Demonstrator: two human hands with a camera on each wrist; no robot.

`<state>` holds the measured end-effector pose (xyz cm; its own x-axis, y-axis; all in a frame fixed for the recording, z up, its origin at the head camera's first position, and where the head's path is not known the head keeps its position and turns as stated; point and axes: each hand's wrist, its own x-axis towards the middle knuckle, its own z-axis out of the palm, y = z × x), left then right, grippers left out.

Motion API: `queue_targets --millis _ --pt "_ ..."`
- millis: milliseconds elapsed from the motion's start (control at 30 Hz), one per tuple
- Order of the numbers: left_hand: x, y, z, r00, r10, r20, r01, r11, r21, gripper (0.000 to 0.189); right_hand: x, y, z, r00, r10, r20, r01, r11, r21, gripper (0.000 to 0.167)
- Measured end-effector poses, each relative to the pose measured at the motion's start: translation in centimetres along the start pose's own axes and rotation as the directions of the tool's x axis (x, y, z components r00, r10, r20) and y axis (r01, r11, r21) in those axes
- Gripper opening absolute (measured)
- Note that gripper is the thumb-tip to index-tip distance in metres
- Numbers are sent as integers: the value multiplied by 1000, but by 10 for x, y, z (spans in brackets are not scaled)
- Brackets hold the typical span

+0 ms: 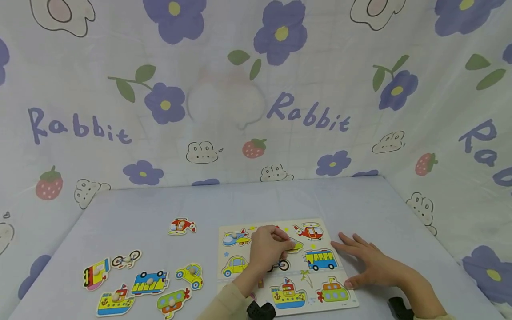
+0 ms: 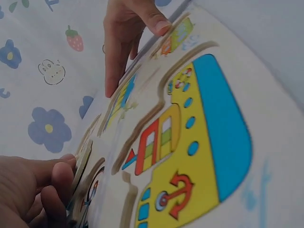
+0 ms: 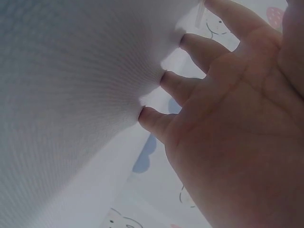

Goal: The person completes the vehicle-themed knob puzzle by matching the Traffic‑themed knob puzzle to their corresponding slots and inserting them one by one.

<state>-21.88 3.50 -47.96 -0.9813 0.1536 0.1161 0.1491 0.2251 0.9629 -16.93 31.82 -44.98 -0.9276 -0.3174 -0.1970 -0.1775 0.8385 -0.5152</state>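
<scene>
Near the middle of a wooden picture puzzle board (image 1: 347, 303), my left hand (image 1: 269, 249) pinches a flat puzzle piece with a green and yellow edge (image 1: 296, 246). In the left wrist view that thin piece (image 2: 82, 165) stands tilted against the board; its picture is mostly hidden. A plane piece with a knob (image 1: 236, 238) sits at the board's upper left. Helicopter, bus, car, ship and submarine pictures show on the board. My right hand (image 1: 372, 262) lies at the board's right edge, fingers spread, fingertips on the tabletop, thumb beside the submarine picture.
Left of the board lie several loose knobbed pieces: a red helicopter (image 1: 182, 226), a bicycle (image 1: 126, 259), a bus (image 1: 150, 283), a car (image 1: 190, 274), a ship (image 1: 116, 302), a submarine (image 1: 173, 303) and a striped piece (image 1: 96, 274). A patterned curtain (image 1: 224, 178) hangs behind the table.
</scene>
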Motion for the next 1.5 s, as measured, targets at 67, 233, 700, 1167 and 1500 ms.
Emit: queue_targets --millis 67,233,700,1167,1500 --pt "1 0 -1 1000 -7 11 7 999 -33 16 0 -1 0 1000 1 3 -1 1000 4 103" --pt "3 -2 -2 1000 6 27 -4 998 -57 14 0 -1 0 1000 -1 10 1 1000 16 102" --pt "2 3 -1 999 -51 5 51 998 30 15 0 1 0 1000 -6 6 6 1000 18 101" --pt "0 4 0 998 -61 -1 61 998 22 16 0 1 -1 1000 -7 12 7 1000 23 100" --pt "-2 5 0 998 -54 -10 54 998 33 16 0 1 1 1000 12 12 -13 1000 28 102"
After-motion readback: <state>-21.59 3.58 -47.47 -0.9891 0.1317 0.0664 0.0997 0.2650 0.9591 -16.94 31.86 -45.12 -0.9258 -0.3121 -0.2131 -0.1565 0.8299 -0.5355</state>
